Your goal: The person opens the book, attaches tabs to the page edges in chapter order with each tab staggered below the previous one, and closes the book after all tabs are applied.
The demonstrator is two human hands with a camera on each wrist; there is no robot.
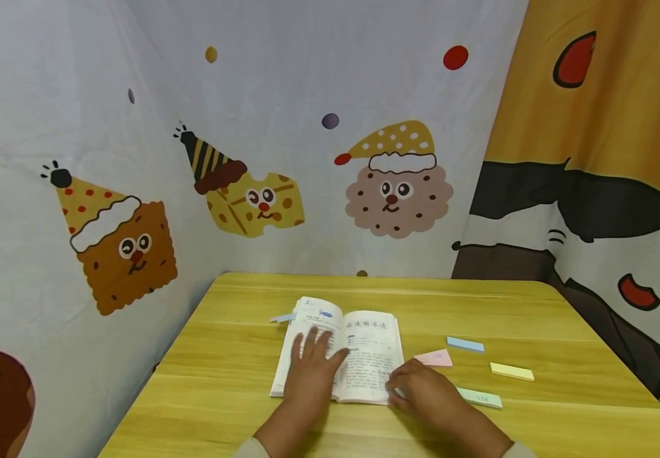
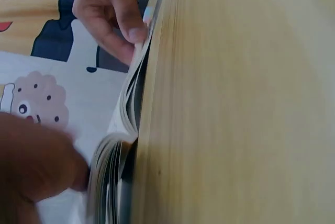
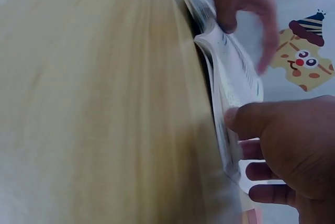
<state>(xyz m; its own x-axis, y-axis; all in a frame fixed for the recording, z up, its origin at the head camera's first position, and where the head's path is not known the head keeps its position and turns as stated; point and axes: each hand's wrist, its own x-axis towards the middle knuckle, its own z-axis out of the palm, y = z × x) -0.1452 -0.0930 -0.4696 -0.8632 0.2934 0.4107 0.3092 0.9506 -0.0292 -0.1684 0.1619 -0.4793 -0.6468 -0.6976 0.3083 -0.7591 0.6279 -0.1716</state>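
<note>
Open book (image 1: pixel 343 318) lies on the worktop (image 1: pixel 210 375), six o'clock in the head view. Left hand (image 1: pixel 309 375) has fingers spread over the left page (image 1: pixel 315 315) (contact unconfirmed); right hand (image 1: pixel 424 391) pinches the right page (image 1: pixel 370 356) at its four o'clock edge, paper strips (image 1: pixel 465 344) beyond at three.

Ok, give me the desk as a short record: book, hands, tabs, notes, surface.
Book: open book on the table
Left hand: over the left page, fingers spread
Right hand: pinches the right page near its lower outer corner
Tabs: bluish page tabs jutting past the left page
Notes: pink strip, blue strip, yellow strip, green strip
Surface: wood-grain
</note>
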